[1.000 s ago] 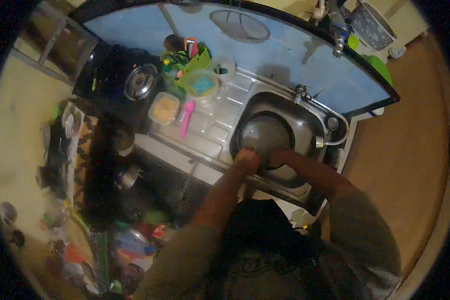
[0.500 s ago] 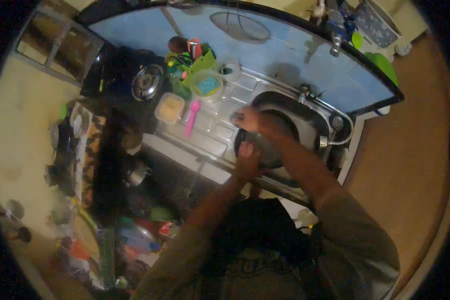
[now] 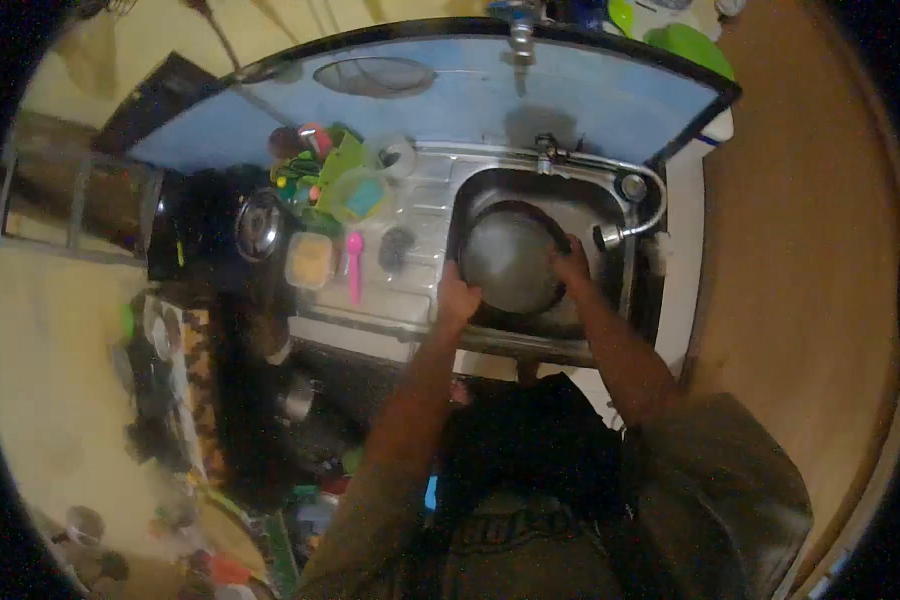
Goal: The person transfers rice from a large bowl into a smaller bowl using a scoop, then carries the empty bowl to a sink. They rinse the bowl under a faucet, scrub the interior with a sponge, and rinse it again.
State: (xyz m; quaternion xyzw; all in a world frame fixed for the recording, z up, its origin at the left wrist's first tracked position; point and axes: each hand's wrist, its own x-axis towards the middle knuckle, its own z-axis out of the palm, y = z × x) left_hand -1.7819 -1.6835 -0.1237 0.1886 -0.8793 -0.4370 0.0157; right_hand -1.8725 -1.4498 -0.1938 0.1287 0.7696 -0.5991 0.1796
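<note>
A dark round pan with a greyish inside sits over the basin of the steel sink. My left hand grips its left rim, fingers closed over the edge. On the opposite side, my right hand is wrapped round the right rim. Left of the pan, a dark scouring pad lies on the ribbed drainboard. Close by are a pink spoon, a clear tub with yellowish contents and a tub with a blue sponge.
Behind the basin stands a faucet, its flexible hose curving to a spray head at the right. A green caddy with utensils is at the back left. A metal lid rests on the dark surface further left.
My right hand has let go of the scouring pad on the drainboard and moved to the pan's right rim. My left hand now holds the left rim. The camera view has shifted.
</note>
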